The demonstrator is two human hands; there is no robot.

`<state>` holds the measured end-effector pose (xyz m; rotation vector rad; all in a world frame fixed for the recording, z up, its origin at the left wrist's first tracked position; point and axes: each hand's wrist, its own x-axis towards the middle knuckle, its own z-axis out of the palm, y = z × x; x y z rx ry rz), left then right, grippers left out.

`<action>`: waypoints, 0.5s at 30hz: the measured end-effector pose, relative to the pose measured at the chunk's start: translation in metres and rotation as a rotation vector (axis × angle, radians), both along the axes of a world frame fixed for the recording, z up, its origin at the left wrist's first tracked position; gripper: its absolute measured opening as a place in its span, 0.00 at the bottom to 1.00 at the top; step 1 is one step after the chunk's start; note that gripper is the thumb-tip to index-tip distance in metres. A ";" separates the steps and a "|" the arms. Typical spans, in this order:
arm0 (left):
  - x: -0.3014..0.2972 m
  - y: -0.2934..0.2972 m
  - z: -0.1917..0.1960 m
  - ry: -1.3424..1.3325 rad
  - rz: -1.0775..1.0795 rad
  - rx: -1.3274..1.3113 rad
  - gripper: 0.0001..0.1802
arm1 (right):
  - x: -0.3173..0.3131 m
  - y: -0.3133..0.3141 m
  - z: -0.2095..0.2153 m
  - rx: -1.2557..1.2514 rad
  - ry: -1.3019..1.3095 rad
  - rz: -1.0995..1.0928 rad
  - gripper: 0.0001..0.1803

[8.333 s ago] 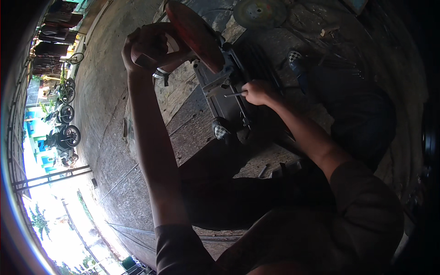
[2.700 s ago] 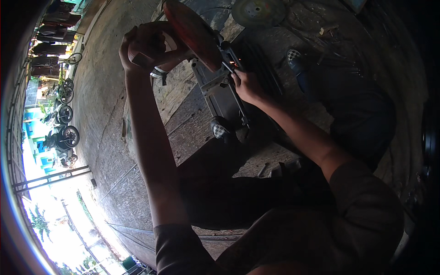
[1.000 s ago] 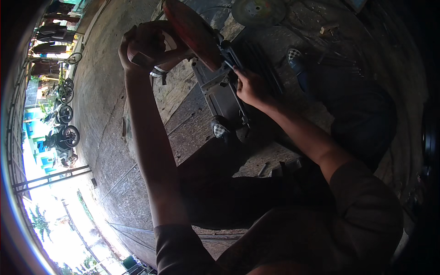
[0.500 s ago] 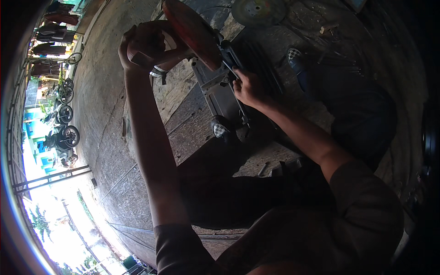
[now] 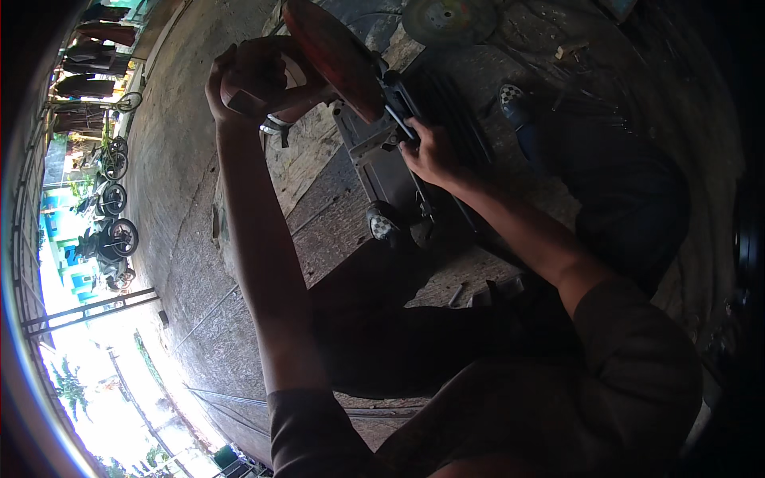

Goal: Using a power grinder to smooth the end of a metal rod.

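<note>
A cut-off saw with a round red-brown blade guard point(image 5: 335, 56) stands on the floor in front of me, its grey metal base point(image 5: 374, 163) below the guard. My left hand point(image 5: 239, 76) is raised at the guard's left, closed around the saw's dark looped handle point(image 5: 307, 76). Shadow hides part of its grip. To the right of the guard, my right hand point(image 5: 430, 153) has its fingers closed on a thin metal rod point(image 5: 398, 119), which slants down over the base. Where the rod ends under the guard cannot be made out.
My checkered shoes point(image 5: 384, 223) flank the saw. A round metal disc point(image 5: 449, 20) lies at the far side. Dark long bars point(image 5: 454, 119) run right of the base. Small metal pieces point(image 5: 482, 295) lie near my leg. Motorcycles point(image 5: 115, 195) are parked outside at left.
My right hand has shifted slightly left along the rod, its fingers bent a little differently. My left hand and the saw look unmoved.
</note>
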<state>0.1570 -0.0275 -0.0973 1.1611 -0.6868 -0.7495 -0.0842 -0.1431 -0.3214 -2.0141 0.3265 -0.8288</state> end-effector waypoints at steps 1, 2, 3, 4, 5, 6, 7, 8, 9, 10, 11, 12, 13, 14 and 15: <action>0.000 0.001 0.002 0.056 -0.005 0.017 0.32 | 0.001 0.000 -0.001 0.001 0.005 0.007 0.21; -0.001 0.001 0.003 0.112 -0.010 0.034 0.32 | 0.001 0.000 -0.001 0.001 0.009 0.013 0.21; -0.002 0.001 0.003 0.112 -0.009 0.034 0.32 | 0.002 0.000 -0.002 0.001 0.009 0.013 0.21; -0.002 0.000 0.001 -0.033 0.019 0.037 0.32 | 0.003 0.000 -0.005 -0.013 -0.003 -0.002 0.22; -0.001 -0.001 -0.001 -0.177 0.047 0.041 0.32 | 0.004 -0.001 -0.008 -0.028 -0.014 -0.018 0.23; 0.001 -0.001 -0.001 -0.178 0.045 0.039 0.32 | 0.005 -0.003 -0.011 -0.029 -0.014 -0.020 0.23; 0.004 0.000 0.000 -0.189 0.001 0.052 0.32 | 0.007 -0.004 -0.012 -0.051 -0.037 -0.024 0.24; 0.006 0.000 0.000 -0.200 -0.044 0.064 0.32 | 0.007 -0.004 -0.013 -0.074 -0.060 -0.028 0.25; 0.008 0.000 -0.001 -0.201 -0.044 0.064 0.32 | 0.007 -0.005 -0.014 -0.073 -0.060 -0.028 0.25; 0.006 0.000 -0.002 -0.455 0.036 0.127 0.32 | 0.007 -0.004 -0.012 -0.052 -0.031 -0.007 0.25; 0.004 0.001 -0.002 -0.709 0.118 0.191 0.32 | 0.006 -0.004 -0.009 -0.030 -0.002 0.013 0.26; 0.003 0.001 -0.002 -0.857 0.159 0.250 0.32 | 0.005 -0.002 -0.007 -0.029 -0.001 0.015 0.26; 0.000 0.000 -0.001 -0.878 0.158 0.268 0.32 | 0.004 -0.002 -0.006 0.023 0.032 0.019 0.22; -0.002 0.000 0.000 -0.921 0.164 0.288 0.32 | 0.003 -0.001 -0.005 0.074 0.066 0.024 0.18; -0.004 -0.001 -0.001 -0.949 0.170 0.302 0.32 | 0.002 -0.001 -0.004 0.075 0.068 0.023 0.18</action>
